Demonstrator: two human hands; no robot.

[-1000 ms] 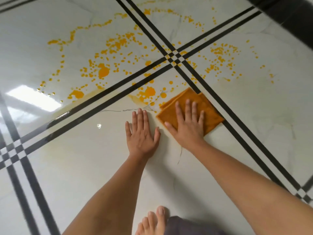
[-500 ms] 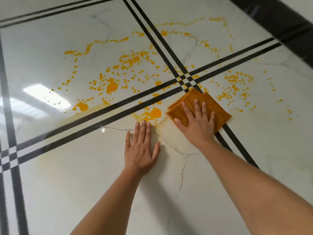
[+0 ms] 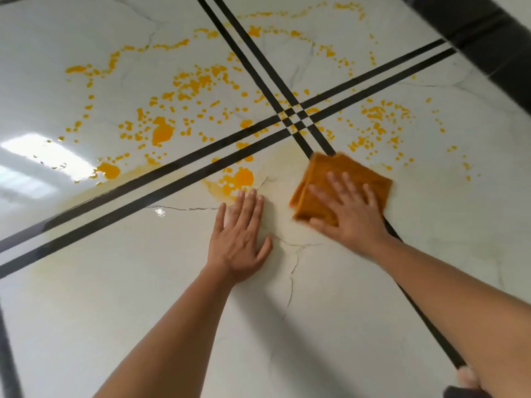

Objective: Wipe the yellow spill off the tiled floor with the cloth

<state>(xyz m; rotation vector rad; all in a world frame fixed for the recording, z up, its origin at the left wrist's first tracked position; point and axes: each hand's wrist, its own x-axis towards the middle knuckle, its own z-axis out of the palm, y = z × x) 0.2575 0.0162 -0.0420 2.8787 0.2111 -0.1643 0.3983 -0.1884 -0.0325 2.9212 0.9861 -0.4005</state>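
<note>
A folded orange cloth (image 3: 321,179) lies flat on the white marble-look tiled floor (image 3: 373,311), just below the crossing of the black double lines. My right hand (image 3: 349,215) presses on the cloth with straight, spread fingers. My left hand (image 3: 240,241) rests flat on the bare tile to the cloth's left, fingertips beside a yellow puddle (image 3: 238,179). The yellow spill (image 3: 162,130) is scattered as blobs and droplets over the tiles beyond the lines, with more droplets (image 3: 376,116) at the upper right. A pale yellow smear surrounds the cloth.
Black double lines (image 3: 293,113) cross in the middle of the view. A dark band (image 3: 488,33) runs along the floor's top right edge. Thin dark veins mark the tile between my hands. A bright light reflection (image 3: 43,156) glares at the left.
My right hand has slid the cloth down and to the right, off the line crossing. The camera has moved closer. My left hand stays planted on the tile.
</note>
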